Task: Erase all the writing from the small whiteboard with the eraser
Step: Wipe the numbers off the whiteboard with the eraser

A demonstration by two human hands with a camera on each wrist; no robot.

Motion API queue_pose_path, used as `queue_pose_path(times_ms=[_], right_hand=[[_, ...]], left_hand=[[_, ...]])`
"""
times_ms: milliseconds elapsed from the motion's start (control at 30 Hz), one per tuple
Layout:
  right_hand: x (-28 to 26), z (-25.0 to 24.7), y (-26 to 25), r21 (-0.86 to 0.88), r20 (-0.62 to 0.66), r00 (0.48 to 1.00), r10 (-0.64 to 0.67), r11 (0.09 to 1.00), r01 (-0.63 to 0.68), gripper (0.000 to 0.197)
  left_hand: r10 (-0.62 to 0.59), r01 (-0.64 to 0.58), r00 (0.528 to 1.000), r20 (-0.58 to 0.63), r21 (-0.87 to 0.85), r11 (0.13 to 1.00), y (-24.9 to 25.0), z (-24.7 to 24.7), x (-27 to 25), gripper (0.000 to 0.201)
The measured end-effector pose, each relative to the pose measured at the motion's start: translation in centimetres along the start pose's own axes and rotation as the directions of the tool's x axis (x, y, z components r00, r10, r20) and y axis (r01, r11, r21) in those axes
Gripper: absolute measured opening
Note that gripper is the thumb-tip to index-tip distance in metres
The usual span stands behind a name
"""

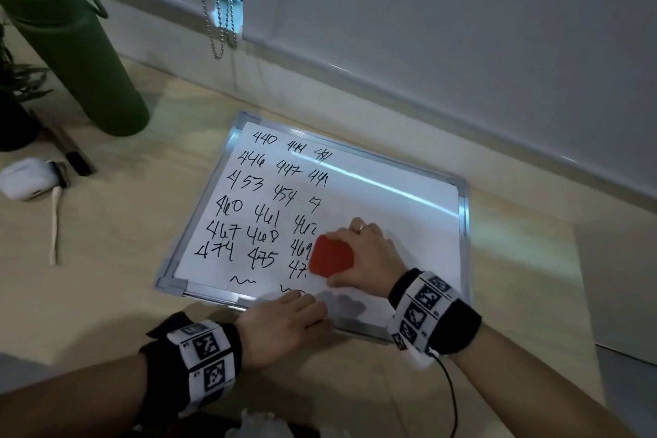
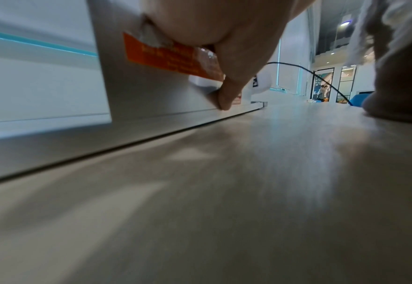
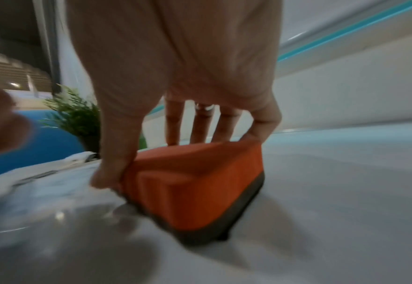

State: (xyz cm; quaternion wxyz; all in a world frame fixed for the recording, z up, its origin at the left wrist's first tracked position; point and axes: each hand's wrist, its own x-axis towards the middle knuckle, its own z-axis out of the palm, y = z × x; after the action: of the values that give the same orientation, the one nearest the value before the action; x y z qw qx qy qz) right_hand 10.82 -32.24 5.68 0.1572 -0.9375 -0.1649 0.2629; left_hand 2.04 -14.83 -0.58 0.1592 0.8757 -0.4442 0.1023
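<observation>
The small whiteboard [image 1: 391, 210] lies flat on the pale table, with rows of black handwritten numbers down its left half and squiggles near its bottom edge. Its right half is bare white. My right hand [image 1: 368, 252] grips the red eraser [image 1: 331, 256], which sits on the board beside the lower rows of numbers. In the right wrist view, thumb and fingers clasp the orange-red eraser [image 3: 195, 184], its dark felt down on the board. My left hand [image 1: 291, 316] rests flat over the board's near edge, and its thumb [image 2: 227, 94] touches the frame [image 2: 151, 119].
A tall green bottle [image 1: 71, 57] stands at the back left, with a dark plant pot [image 1: 16, 124] beside it. A white earbud case [image 1: 28, 178] and a white cable [image 1: 55, 224] lie left of the board. A bead chain [image 1: 217, 11] hangs by the wall.
</observation>
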Motion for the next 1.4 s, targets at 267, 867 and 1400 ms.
queue_pose_path(times_ms=[267,867,1400], right_hand=[[0.8,0.0,-1.1,-0.038,0.038,0.999,-0.027,0.999,0.028,0.068],[1.8,-0.6,-2.6,-0.183,0.206,0.959,-0.195,0.955,0.234,0.062],[2.3,0.6,-4.1,-0.264,0.227,0.942,-0.248,0.915,0.305,0.061]], left_hand=[[0.030,-0.030,1.000,-0.009,0.010,0.999,-0.2,0.6,-0.3,0.020],[0.060,-0.061,0.998,-0.027,-0.013,0.998,-0.3,0.0,0.0,0.022],[0.078,-0.078,0.997,-0.008,0.004,0.997,-0.7,-0.6,0.2,0.023]])
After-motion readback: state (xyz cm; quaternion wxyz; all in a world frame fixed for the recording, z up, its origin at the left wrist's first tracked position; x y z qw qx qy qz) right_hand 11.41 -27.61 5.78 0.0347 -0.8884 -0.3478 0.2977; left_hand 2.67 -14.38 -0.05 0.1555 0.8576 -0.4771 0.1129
